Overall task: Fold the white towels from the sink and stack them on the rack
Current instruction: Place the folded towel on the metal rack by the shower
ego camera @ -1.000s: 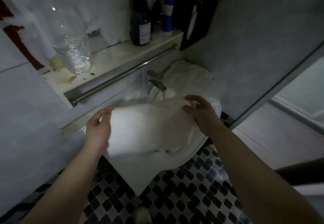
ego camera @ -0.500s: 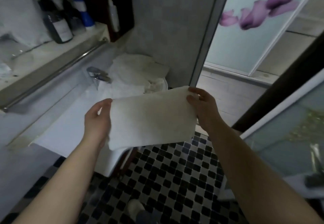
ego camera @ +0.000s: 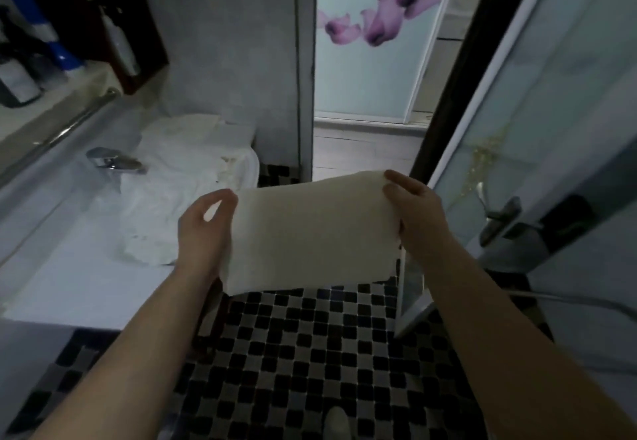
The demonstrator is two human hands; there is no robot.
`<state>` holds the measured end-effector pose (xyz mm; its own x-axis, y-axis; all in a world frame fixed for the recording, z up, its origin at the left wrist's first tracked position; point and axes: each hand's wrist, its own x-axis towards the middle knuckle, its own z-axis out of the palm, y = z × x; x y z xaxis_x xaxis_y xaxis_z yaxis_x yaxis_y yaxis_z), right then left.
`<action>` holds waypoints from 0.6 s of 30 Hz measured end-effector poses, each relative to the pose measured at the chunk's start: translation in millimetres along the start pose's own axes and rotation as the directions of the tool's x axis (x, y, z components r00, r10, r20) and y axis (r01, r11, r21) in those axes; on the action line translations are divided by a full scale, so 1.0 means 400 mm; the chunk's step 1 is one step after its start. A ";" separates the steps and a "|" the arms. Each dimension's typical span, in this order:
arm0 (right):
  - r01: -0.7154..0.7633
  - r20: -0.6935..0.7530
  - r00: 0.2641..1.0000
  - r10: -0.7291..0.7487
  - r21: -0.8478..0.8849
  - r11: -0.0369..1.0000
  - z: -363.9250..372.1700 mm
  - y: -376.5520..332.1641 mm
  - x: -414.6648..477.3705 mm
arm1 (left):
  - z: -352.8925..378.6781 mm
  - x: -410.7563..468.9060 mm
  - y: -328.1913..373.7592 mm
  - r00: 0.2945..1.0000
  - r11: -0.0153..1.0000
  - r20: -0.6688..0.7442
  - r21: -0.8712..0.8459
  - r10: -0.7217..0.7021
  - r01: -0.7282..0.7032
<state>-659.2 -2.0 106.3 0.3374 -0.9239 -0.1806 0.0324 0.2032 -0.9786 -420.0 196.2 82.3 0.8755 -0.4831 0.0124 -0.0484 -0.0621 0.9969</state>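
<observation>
White terry cloth, folded into a flat rectangle, is the towel (ego camera: 310,232) stretched between the two hands over the floor, just off the front corner of the sink (ego camera: 69,267). The left hand (ego camera: 203,229) grips the towel's left edge, its fingers curled onto the cloth near the upper corner. The right hand (ego camera: 413,212) pinches the right edge, with fingertips lying over the top right corner and the thumb below them. The towel hangs in the air, touching nothing but the hands, and its lower edge sags a little toward the black-and-white checkered tiles (ego camera: 303,353).

To the left, a crumpled heap of more white towels (ego camera: 193,177) fills the basin and spills toward its front rim, close to the left wrist. A chrome faucet (ego camera: 113,162) sticks out over that heap. Above the basin a metal rail (ego camera: 58,136) runs along the front of a shelf, where a blue-and-white bottle (ego camera: 55,43) and a pale bottle (ego camera: 120,46) stand; the labels are too blurred to read.

To the right, a glass door with a lever handle (ego camera: 499,222) stands close beside the right hand. Straight ahead, past the towel, an open doorway shows a frosted panel printed with purple flowers (ego camera: 375,22).
</observation>
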 end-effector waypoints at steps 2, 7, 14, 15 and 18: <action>0.033 -0.097 0.995 -0.034 -0.014 0.999 -0.052 0.004 -0.053 | 0.020 -0.031 0.008 0.997 0.999 0.083 0.050 0.006 -0.010; 0.102 -0.284 0.950 -0.127 -0.102 0.990 -0.173 0.028 -0.191 | 0.074 -0.114 0.009 0.963 0.999 0.270 0.052 0.002 -0.017; 0.076 -0.470 0.879 -0.076 -0.019 0.997 -0.372 0.037 -0.421 | 0.175 -0.286 0.010 0.858 0.998 0.511 -0.017 0.055 -0.053; 0.091 -0.489 0.869 -0.083 -0.007 0.996 -0.399 0.033 -0.449 | 0.192 -0.312 0.014 0.845 0.999 0.533 -0.026 0.045 -0.036; 0.101 -0.543 0.836 -0.086 -0.001 0.995 -0.484 0.015 -0.533 | 0.244 -0.400 0.027 0.796 0.999 0.605 -0.038 0.004 0.023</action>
<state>-913.1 133.2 119.8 -0.2315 -0.9653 -0.1206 0.0657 0.1082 -0.9920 -607.4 187.7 83.4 0.4054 -0.9135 -0.0330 -0.0100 -0.0405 0.9991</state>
